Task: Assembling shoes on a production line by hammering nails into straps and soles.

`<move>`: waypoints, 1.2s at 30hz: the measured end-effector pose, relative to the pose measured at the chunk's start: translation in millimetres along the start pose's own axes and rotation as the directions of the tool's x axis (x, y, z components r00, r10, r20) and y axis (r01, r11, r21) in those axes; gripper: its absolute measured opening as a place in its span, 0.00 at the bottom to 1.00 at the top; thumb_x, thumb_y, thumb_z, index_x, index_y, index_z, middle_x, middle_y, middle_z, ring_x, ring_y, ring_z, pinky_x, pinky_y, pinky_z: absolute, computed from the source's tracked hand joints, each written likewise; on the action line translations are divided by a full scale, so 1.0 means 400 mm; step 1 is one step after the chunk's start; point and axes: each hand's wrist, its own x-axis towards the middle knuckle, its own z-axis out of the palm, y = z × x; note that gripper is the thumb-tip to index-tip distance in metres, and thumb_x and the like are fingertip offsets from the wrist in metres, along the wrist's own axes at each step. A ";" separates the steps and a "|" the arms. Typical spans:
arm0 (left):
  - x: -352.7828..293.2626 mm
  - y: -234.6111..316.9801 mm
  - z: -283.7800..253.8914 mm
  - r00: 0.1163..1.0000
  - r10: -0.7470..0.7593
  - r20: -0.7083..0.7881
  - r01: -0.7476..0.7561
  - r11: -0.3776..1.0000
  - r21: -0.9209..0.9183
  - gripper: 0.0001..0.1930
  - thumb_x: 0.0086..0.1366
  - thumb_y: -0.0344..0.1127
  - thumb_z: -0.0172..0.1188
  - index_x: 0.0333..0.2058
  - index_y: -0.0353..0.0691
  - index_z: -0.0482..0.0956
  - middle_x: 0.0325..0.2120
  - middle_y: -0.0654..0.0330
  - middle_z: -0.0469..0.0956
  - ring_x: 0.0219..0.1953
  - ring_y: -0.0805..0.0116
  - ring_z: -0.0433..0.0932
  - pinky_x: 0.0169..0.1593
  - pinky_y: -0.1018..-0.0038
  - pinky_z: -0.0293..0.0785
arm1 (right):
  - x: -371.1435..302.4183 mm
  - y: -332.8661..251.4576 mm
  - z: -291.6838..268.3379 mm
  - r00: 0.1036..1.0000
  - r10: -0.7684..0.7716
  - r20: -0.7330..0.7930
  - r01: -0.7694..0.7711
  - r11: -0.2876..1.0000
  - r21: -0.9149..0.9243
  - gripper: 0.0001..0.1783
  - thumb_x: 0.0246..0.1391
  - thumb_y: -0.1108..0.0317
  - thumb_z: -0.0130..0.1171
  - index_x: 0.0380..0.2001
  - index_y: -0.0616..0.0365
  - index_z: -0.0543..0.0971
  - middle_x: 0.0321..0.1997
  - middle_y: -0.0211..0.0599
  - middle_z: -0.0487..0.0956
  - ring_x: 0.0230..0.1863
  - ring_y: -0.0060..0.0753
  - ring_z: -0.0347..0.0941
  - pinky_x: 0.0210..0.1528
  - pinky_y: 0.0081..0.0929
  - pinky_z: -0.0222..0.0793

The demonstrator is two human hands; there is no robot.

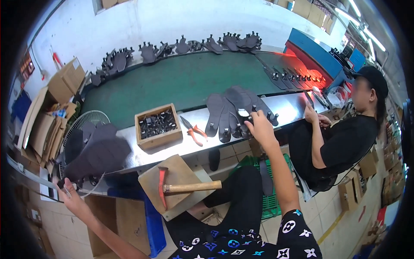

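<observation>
On the left, my left hand (73, 202) is closed around the narrow end of a dark grey shoe sole (101, 157), near a black fitting. This sole is slightly blurred and lies over other dark soles at the bench's left end. My right hand (262, 128) reaches to a fanned pile of dark grey soles (215, 113) on the metal bench. Its thumb and fingers pinch one sole by its black fitting; the exact grip is partly hidden. Between my hands stand a wooden box (157, 144) of small black metal fittings and orange-handled pliers (194, 131).
A red-headed hammer (189, 186) rests on a board by my lap. Behind the bench runs a green conveyor belt (172, 82), with soles along its far edge and under a red-lit machine (317, 47). A co-worker (351, 134) sits at right. Cardboard (39, 121) and a fan stand left.
</observation>
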 end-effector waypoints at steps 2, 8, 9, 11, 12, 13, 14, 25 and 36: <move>0.029 -0.069 -0.013 0.987 0.087 -0.135 -0.039 0.946 0.322 0.40 0.72 0.57 0.55 0.68 0.28 0.59 0.66 0.44 0.63 0.66 0.52 0.65 0.68 0.63 0.58 | 0.041 0.021 0.032 0.998 0.029 0.058 -0.033 0.997 0.071 0.18 0.53 0.60 0.65 0.41 0.62 0.77 0.36 0.52 0.81 0.38 0.57 0.79 0.41 0.47 0.76; -0.157 0.123 0.068 0.981 0.191 0.037 -0.194 0.969 0.152 0.30 0.76 0.41 0.51 0.69 0.32 0.58 0.71 0.46 0.57 0.74 0.53 0.52 0.75 0.61 0.44 | 0.180 0.057 -0.004 0.990 0.143 0.015 -0.125 0.800 0.586 0.14 0.53 0.63 0.65 0.28 0.66 0.77 0.18 0.41 0.78 0.18 0.34 0.75 0.23 0.32 0.70; -0.187 0.144 0.091 0.969 0.219 0.115 -0.233 0.963 0.133 0.31 0.74 0.39 0.53 0.70 0.33 0.57 0.71 0.46 0.56 0.75 0.51 0.48 0.75 0.59 0.41 | 0.211 0.036 -0.037 0.964 0.244 0.108 -0.240 0.615 0.751 0.14 0.57 0.63 0.65 0.26 0.62 0.75 0.16 0.32 0.74 0.15 0.24 0.68 0.19 0.25 0.62; -0.254 0.217 0.142 0.913 0.274 0.304 -0.309 0.948 0.074 0.34 0.70 0.35 0.57 0.71 0.35 0.55 0.73 0.47 0.52 0.76 0.48 0.43 0.76 0.55 0.38 | 0.250 0.013 -0.124 0.918 0.185 0.351 -0.371 0.086 0.925 0.17 0.62 0.61 0.62 0.23 0.54 0.70 0.15 0.18 0.62 0.12 0.11 0.57 0.12 0.17 0.46; -0.284 0.270 0.168 0.864 0.301 0.403 -0.345 0.938 0.039 0.37 0.67 0.33 0.59 0.71 0.34 0.55 0.74 0.47 0.50 0.77 0.47 0.42 0.76 0.54 0.38 | 0.246 -0.030 -0.166 0.920 0.180 0.349 -0.367 0.080 0.927 0.17 0.62 0.61 0.62 0.23 0.54 0.70 0.15 0.18 0.62 0.12 0.11 0.57 0.12 0.17 0.46; -0.306 0.312 0.191 0.806 0.370 0.462 -0.386 0.920 -0.062 0.40 0.65 0.35 0.62 0.71 0.33 0.54 0.73 0.46 0.51 0.76 0.46 0.43 0.75 0.55 0.39 | 0.241 -0.116 -0.210 0.914 0.168 0.369 -0.378 0.026 0.925 0.17 0.62 0.61 0.62 0.24 0.53 0.68 0.16 0.19 0.62 0.12 0.11 0.57 0.11 0.17 0.46; -0.324 0.347 0.216 0.742 0.436 0.509 -0.414 0.895 -0.164 0.43 0.62 0.37 0.66 0.71 0.33 0.53 0.72 0.44 0.52 0.75 0.45 0.45 0.75 0.55 0.40 | 0.229 -0.203 -0.256 0.909 0.152 0.389 -0.390 -0.027 0.921 0.17 0.62 0.61 0.62 0.25 0.53 0.67 0.16 0.19 0.62 0.12 0.11 0.57 0.11 0.16 0.45; -0.371 0.374 0.026 0.838 -0.059 0.542 0.270 0.908 -0.319 0.14 0.77 0.37 0.49 0.49 0.30 0.73 0.40 0.60 0.78 0.40 0.77 0.74 0.46 0.79 0.71 | -0.237 -0.552 -0.137 0.926 -0.347 -0.145 0.320 0.524 0.789 0.40 0.60 0.42 0.61 0.61 0.64 0.64 0.59 0.51 0.73 0.42 0.44 0.81 0.46 0.39 0.78; -0.483 0.107 0.264 0.790 -0.060 0.610 -0.246 0.880 0.406 0.35 0.65 0.38 0.63 0.66 0.35 0.59 0.55 0.44 0.64 0.55 0.43 0.65 0.54 0.49 0.63 | -0.647 -0.143 -0.082 0.903 0.212 0.374 -0.353 0.861 0.365 0.14 0.49 0.63 0.70 0.23 0.60 0.76 0.16 0.50 0.75 0.22 0.56 0.76 0.25 0.44 0.70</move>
